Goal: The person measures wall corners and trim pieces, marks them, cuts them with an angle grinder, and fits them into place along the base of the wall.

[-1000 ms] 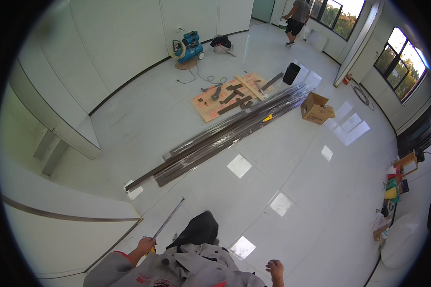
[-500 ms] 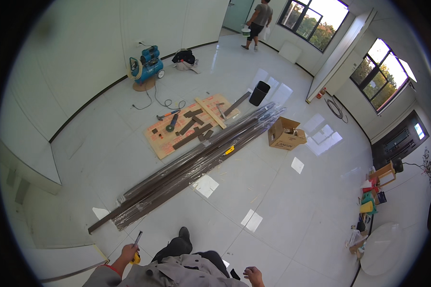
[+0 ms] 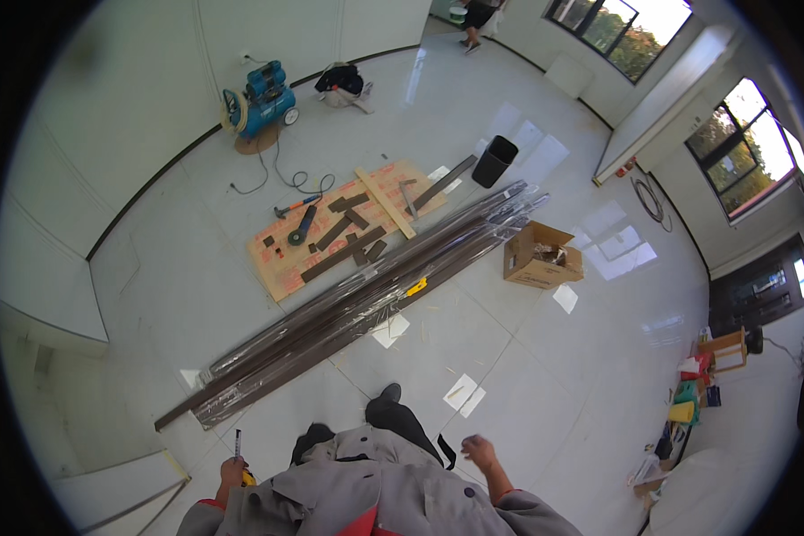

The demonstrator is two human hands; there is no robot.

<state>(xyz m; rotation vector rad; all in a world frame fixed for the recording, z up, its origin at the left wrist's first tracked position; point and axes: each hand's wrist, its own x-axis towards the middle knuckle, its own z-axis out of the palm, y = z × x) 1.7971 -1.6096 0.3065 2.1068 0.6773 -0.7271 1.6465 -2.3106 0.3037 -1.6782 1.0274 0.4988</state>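
Note:
At the lower left my left hand [image 3: 232, 471] is closed round a yellow hand tool [image 3: 248, 480]. A slim dark-and-silver piece [image 3: 238, 441] sticks up beyond the fingers; whether it belongs to the yellow tool I cannot tell. My right hand [image 3: 480, 452] hangs over the floor at the lower middle, fingers loosely bent and somewhat apart, with nothing seen in it. Ahead of my feet lie long dark brown strips [image 3: 330, 326] wrapped in clear plastic. On them rests a yellow-handled tool [image 3: 417, 287], apart from both hands.
Beyond the strips, a board [image 3: 281, 279] carries short brown offcuts, an angle grinder [image 3: 302, 227] and a hammer [image 3: 295, 206]. A blue air compressor [image 3: 263, 105] stands by the wall. Right of the strips are a cardboard box [image 3: 536, 268] and black bin [image 3: 495, 162]. A person [image 3: 478, 22] is far back.
I have moved forward, and my other foot now leads. My right hand has swung forward and up in view. The far person has shifted partly out of the top of the picture.

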